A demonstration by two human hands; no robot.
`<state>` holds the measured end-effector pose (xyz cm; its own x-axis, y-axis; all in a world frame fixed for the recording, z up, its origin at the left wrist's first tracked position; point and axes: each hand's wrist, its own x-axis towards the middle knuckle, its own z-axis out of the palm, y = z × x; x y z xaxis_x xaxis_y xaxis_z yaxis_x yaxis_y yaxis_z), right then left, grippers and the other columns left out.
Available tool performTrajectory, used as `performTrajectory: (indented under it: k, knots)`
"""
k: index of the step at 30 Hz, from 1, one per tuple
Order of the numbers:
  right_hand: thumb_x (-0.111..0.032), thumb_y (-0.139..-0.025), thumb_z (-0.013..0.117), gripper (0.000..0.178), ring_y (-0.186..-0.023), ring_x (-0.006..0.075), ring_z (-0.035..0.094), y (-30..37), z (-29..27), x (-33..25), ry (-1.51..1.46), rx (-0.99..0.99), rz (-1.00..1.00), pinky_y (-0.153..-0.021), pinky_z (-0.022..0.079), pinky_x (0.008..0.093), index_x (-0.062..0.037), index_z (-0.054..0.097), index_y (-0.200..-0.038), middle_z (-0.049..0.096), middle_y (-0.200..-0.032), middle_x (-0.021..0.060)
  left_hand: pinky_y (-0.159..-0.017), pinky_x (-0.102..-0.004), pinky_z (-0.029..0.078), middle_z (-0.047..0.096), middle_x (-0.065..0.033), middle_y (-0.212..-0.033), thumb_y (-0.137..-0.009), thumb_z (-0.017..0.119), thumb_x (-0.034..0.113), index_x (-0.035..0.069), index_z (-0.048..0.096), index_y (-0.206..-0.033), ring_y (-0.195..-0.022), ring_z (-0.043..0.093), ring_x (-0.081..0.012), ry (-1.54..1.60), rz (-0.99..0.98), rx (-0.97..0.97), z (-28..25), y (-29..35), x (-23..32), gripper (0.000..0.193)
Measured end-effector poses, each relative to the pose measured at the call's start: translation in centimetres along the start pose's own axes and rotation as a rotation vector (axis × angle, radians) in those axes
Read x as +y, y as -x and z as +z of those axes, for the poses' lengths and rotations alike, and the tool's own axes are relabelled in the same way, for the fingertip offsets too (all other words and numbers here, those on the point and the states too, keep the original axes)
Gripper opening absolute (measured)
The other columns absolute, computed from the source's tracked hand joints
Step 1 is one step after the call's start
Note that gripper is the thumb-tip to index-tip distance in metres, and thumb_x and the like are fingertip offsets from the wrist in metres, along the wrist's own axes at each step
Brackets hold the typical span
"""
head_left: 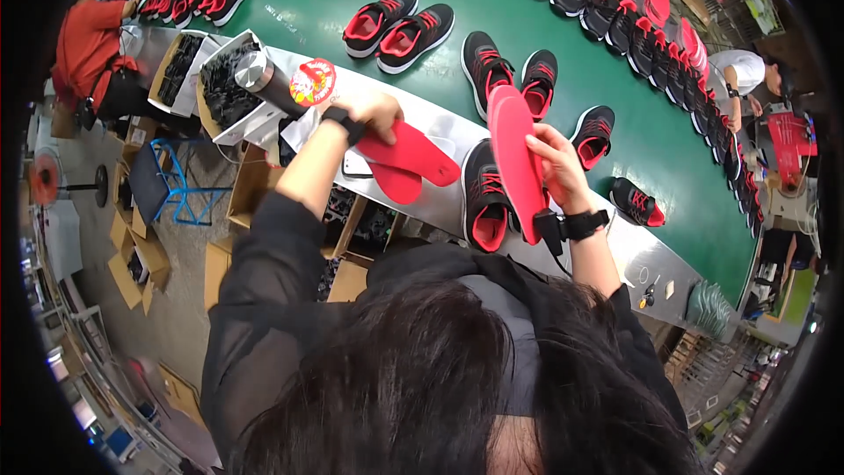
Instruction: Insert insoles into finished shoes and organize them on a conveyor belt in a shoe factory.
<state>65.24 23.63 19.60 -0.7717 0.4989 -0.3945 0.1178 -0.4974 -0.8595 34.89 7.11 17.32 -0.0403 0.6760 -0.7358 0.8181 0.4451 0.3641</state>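
Note:
My left hand (378, 114) is closed on the heel end of a red insole (418, 153), with another red insole (397, 183) fanned out beneath it. In my right hand (560, 165), a small stack of red insoles (512, 145) stands nearly upright between thumb and fingers; how many there are I cannot tell. Just left of that stack, a black sneaker with red laces and lining (482, 211) sits at the near table edge, partly hidden by the insoles. Beyond it are more such sneakers, among them one black sneaker (479, 66) and another (540, 79).
A pair of sneakers (415, 38) stands on the green table (325, 0). A long row of sneakers (607, 13) lines the far side. At left are a metal tumbler (264, 79) and a box of black items (230, 92). Co-workers stand at left and right. Small scissors (649, 295) lie at right.

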Motion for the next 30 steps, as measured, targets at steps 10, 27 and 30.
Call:
performTrajectory:
  k: [10,27,30]
  knots:
    - [-0.008,-0.093,0.061,0.020,-0.088,0.0116,0.061,-5.0,3.7,9.1,-0.086,0.158,0.102,-0.084,0.048,0.0246,-0.0003,0.054,-0.110,0.064,-0.099,0.0055,-0.106,-0.0494,0.032,0.052,-0.0176,-0.129,-0.079,0.064,0.011,0.014,0.063,-0.114,-0.123,0.047,-0.0304,-0.137,0.163,1.081,7.3,-7.0,2.2,0.036]
    - [-0.020,-0.081,0.064,0.045,-0.103,0.0380,0.053,-20.6,18.3,6.6,1.369,0.068,-0.556,-0.089,0.043,0.0478,-0.0215,0.055,-0.124,0.060,-0.103,0.0199,-0.081,-0.0387,0.056,0.061,-0.0171,-0.115,-0.093,0.063,0.017,0.002,0.043,-0.132,-0.094,0.066,-0.0252,2.087,0.239,0.504,19.4,8.2,3.8,0.046]
    - [-0.039,-0.080,0.065,0.055,-0.109,0.0369,0.052,-29.5,23.8,8.1,1.634,0.157,-0.333,-0.091,0.041,0.0469,-0.0319,0.050,-0.133,0.060,-0.112,0.0208,-0.086,-0.0440,0.055,0.058,-0.0201,-0.119,-0.088,0.064,0.010,0.000,0.038,-0.135,-0.104,0.063,-0.0327,2.210,0.316,0.512,20.3,10.3,3.4,0.054]
